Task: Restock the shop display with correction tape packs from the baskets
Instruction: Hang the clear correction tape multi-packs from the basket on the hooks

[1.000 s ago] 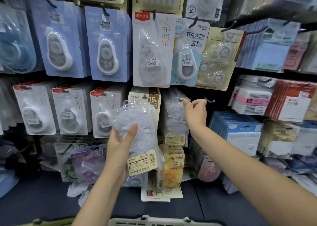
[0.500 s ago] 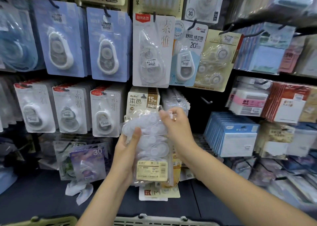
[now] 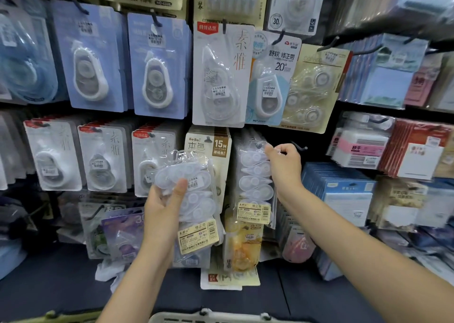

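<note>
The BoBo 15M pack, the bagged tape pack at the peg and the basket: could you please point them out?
BoBo 15M pack (image 3: 216, 146): head view, brown label.
Bagged tape pack (image 3: 254, 211): head view, yellow sticker.
Basket (image 3: 208, 316): head view, rim.

We see even, cool indoor light falling from above, bright on the upper hanging packs and dimmer toward the dark shelf floor below. Glare streaks the clear plastic bags at centre. The middle is fairly sharp, with printed labels readable, while the far right stock and left edge smear with blur. The wide lens bows the rows outward near the corners.
</note>
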A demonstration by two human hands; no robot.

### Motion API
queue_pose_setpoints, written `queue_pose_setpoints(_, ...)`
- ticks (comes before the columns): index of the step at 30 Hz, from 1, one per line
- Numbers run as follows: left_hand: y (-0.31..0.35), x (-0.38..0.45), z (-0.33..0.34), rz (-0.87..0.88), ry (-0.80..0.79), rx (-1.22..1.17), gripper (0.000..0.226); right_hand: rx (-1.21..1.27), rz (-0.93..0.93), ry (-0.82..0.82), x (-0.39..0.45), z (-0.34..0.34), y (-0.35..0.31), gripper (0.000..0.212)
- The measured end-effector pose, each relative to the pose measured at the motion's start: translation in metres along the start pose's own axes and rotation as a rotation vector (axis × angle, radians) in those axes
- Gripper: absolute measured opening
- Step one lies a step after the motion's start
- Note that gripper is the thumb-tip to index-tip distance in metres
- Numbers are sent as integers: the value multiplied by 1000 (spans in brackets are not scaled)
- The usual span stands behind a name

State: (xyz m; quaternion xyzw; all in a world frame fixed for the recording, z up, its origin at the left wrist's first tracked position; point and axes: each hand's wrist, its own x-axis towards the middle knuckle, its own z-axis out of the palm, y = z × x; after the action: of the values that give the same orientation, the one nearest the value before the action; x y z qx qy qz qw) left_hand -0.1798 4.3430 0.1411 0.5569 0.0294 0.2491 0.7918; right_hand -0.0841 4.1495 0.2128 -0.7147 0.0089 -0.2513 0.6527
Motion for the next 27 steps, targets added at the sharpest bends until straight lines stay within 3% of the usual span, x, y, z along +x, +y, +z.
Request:
queue_pose_setpoints(9,0,-2,9,0,-33,-49,55,-117,-60,20,13,2,15,22)
queue_pose_setpoints(15,0,-6,14,-2,-94,-36,52,-127,24,20,7,1,13,24)
queue_pose_setpoints(18,0,-8,16,4,-117,-13,45,-127,-130,98,-22,-1,16,33)
queue_pose_setpoints(20,-1,-9,18,4,-125,0,44,-73,-215,-8,-44,-2,12,32)
queue_pose_setpoints(23,-1,-13,23,9,-147,24,46,46,-142,-330,-69,4,3,20)
queue_pose_setpoints(27,-3,-15,25,29,-170,66,54,163,-89,-363,-77,7,1,6)
